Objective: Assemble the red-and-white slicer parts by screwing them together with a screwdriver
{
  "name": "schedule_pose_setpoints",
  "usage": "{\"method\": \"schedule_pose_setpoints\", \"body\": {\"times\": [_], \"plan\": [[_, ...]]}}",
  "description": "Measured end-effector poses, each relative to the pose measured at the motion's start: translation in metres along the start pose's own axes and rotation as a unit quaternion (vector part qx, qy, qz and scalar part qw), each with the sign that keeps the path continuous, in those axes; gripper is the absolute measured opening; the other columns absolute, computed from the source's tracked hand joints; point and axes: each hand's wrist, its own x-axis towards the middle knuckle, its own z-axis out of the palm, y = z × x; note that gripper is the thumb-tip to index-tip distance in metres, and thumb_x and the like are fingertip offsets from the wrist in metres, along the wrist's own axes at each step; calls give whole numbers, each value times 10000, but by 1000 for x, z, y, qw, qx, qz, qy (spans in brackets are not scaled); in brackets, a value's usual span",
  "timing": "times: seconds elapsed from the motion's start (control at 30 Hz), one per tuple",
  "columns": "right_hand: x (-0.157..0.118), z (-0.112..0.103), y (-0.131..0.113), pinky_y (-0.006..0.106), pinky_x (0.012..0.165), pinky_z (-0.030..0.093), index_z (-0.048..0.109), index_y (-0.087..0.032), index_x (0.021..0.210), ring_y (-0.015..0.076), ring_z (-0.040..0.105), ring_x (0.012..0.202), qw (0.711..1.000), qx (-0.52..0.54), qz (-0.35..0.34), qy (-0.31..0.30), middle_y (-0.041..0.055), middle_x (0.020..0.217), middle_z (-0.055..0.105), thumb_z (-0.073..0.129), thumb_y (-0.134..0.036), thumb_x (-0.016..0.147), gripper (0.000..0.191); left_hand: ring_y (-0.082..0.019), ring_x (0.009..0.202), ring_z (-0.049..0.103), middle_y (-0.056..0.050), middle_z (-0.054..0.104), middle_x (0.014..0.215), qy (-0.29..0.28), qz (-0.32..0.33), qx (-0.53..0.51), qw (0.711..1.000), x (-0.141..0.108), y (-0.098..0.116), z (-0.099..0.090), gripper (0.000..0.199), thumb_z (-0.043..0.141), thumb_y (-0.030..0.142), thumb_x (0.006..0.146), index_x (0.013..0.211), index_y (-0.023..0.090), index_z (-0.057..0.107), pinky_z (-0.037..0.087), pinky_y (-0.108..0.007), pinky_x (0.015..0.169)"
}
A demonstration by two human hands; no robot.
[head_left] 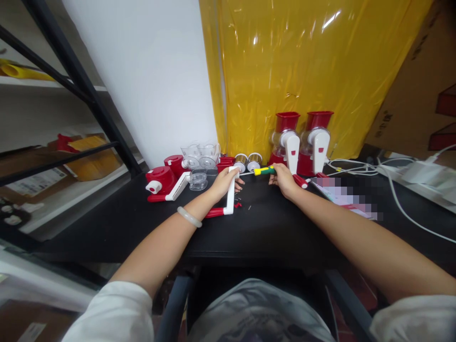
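- At far left on the bench [117,213], 2 red bases [161,179] stand near a loose white crank [179,186] that lies at the front.
- Next come clear plastic parts [201,156], grouped behind the left forearm.
- The left hand [224,183] is closed around the upper end of a second crank [230,199], held up above the bench with its red grip [216,212] at the lower end, pointing left.
- Just right of that grip are 1 small red piece [238,205] and thin loose bits, too small to identify.
- Behind, 2 grater drums [241,163] sit side by side.
- The right hand [283,179] pinches the green end of a yellow-and-green screwdriver [264,171], its fingers curled in. The shaft points left at the held crank's upper end; whether the tip touches, I cannot tell.
- The step in hand looks like screwdriver work on that crank end; the next move seems to call for a steady left hold and a lined-up tip.
- Further right stand 2 assembled graters [291,145].
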Motion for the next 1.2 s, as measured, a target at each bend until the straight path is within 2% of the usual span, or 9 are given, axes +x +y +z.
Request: {"method": "schedule_pose_setpoints", "body": {"times": [0.27, 0.47, 0.67, 0.83, 1.03, 1.2], "plan": [[0, 0, -2, 190, 370, 382, 430, -222, 759, 79, 445, 336, 1000, -1, -6, -1, -86, 439, 454, 543, -528, 880, 348, -123, 502, 627, -36, 682, 741, 5, -2, -16, 1000, -1, 1, 1, 249, 528, 378, 905, 1005, 151, 505, 518, -237, 485], [-3, -1, -3, 204, 341, 335, 399, -228, 680, 83, 408, 300, 997, -54, -48, -3, -84, 378, 394, 519, -667, 828, 479, -125, 498, 626, -30, 675, 722, 9, 9, -12, 1000, -2, 1, 2, 229, 517, 363, 915, 1001, 151, 504, 515, -233, 479], [-1, -4, -2, 228, 307, 302, 417, -238, 666, 93, 367, 277, 993, -97, -59, 13, -89, 364, 346, 490, -724, 800, 509, -118, 479, 615, -22, 669, 696, 5, 25, -9, 1000, -2, 1, 3, 223, 537, 362, 906, 980, 156, 494, 506, -221, 471], [2, -6, 0, 245, 308, 314, 438, -235, 611, 102, 393, 285, 989, -125, -69, 39, -57, 372, 385, 469, -748, 792, 545, -114, 472, 612, -12, 662, 680, 8, 32, -6, 999, -4, 3, 6, 237, 557, 373, 896, 979, 160, 493, 500, -215, 470], [9, -11, 3, 263, 292, 322, 465, -233, 565, 128, 423, 276, 983, -160, -42, 76, -15, 351, 430, 385, -778, 806, 601, -111, 467, 609, -7, 657, 672, 8, 49, 1, 999, -5, 3, 7, 229, 554, 362, 898, 980, 158, 493, 494, -213, 466], [6, -4, -1, 242, 352, 417, 507, -214, 661, 136, 516, 339, 991, -117, -9, 58, 2, 406, 509, 385, -690, 872, 534, -112, 468, 612, -8, 659, 675, 6, 52, 4, 999, -4, 2, 6, 228, 549, 359, 900, 988, 157, 492, 497, -214, 470]]}}
